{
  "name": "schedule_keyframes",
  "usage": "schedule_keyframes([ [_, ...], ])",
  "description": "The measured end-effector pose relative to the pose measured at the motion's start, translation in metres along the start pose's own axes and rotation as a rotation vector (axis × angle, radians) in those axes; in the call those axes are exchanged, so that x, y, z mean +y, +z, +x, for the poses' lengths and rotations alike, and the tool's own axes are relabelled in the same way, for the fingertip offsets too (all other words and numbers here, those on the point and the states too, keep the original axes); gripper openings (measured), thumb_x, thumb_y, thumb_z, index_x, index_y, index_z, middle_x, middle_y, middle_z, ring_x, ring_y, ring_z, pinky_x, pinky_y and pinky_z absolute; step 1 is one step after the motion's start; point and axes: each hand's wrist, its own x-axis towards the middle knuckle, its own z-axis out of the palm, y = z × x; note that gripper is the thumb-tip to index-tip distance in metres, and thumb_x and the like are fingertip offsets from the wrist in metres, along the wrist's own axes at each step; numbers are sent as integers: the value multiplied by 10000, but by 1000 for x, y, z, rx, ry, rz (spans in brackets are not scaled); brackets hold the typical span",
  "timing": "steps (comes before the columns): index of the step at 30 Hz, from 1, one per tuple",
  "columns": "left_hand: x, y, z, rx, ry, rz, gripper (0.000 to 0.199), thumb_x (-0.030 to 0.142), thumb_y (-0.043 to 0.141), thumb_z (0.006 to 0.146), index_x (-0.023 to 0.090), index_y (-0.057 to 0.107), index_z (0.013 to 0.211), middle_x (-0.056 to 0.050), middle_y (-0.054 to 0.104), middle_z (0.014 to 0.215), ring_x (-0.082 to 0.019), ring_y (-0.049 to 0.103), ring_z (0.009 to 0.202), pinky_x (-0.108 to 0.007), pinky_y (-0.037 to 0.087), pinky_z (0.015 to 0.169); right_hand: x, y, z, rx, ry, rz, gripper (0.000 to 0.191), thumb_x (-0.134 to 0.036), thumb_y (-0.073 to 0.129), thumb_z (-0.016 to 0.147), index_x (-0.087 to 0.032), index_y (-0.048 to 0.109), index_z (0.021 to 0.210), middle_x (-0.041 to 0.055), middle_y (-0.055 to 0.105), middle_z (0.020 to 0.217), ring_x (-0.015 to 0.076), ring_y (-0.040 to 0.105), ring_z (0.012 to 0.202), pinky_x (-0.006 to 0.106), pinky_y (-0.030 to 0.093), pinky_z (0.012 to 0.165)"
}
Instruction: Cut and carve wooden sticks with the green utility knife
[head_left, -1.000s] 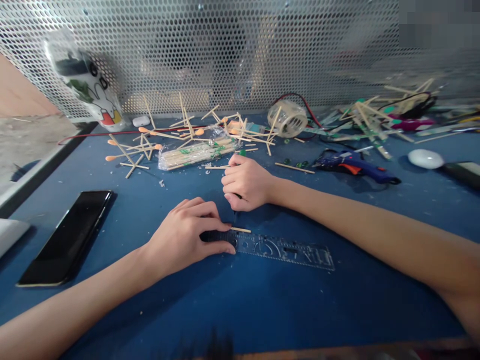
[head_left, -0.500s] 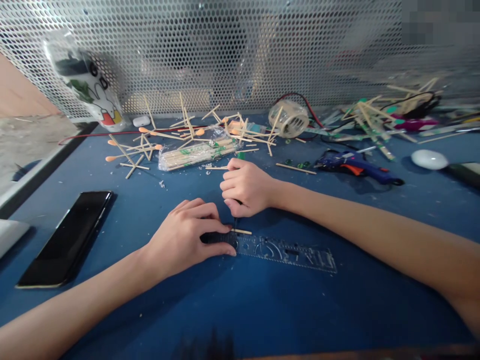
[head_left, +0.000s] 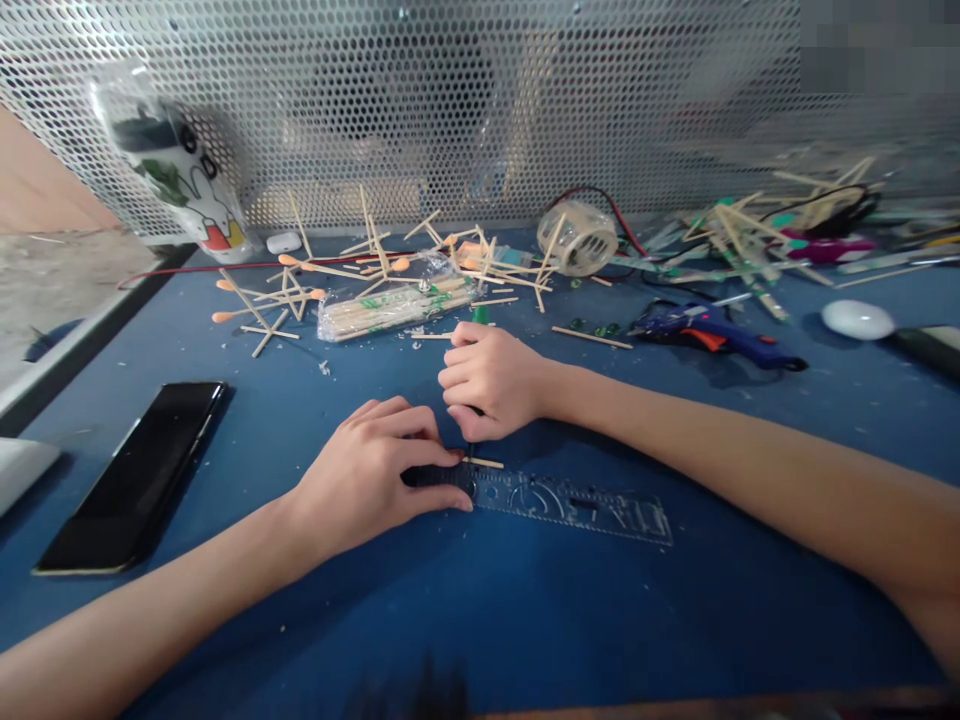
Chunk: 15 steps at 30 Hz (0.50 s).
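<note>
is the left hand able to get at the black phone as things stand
Probably yes: the black phone lies on the table left of the left hand, with nothing seen on top or between. The hand rests on the clear ruler, so it would likely have to leave that first.

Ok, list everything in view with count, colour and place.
Tabletop: one, blue, foreground
Ruler: one, clear, centre
Short stick: one, pale, along ruler's far edge
Slim tool: one, green and dark, centre
Smartphone: one, black, left
Stick packet: one, clear wrapping, centre back
Loose sticks: many, pale, back and right
Orange-tipped sticks: several, back left
Glue gun: one, blue and orange, right
Bottle: one, mostly white, back left
Small case: one, white, beside bottle
Oval object: one, white, right
Perforated panel: one, silver, behind
Left hand: one, bare, on ruler
Right hand: one, bare, around tool
</note>
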Motion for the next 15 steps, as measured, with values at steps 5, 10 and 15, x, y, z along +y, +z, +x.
schedule_keyframes([
  [5,0,0,0,-2,3,-20,261,497,764,873,268,782,999,7,682,946,-178,585,890,-341,450,834,1,-1,3,2,-17,28,385,-304,328,934,-220,429,572,-41,522,550,131,361,560,374,340,769],
  [10,0,-1,0,1,6,-8,268,509,760,870,270,782,988,6,688,954,-178,584,879,-343,446,821,1,0,3,18,-5,7,365,-319,353,921,-221,432,579,-45,522,551,131,359,565,377,342,775],
  [15,0,-1,1,-7,8,-35,264,491,763,874,267,784,1011,1,680,936,-179,585,887,-341,456,835,6,0,2,-2,1,16,374,-302,339,922,-218,431,569,-42,533,551,130,358,563,375,337,771],
])
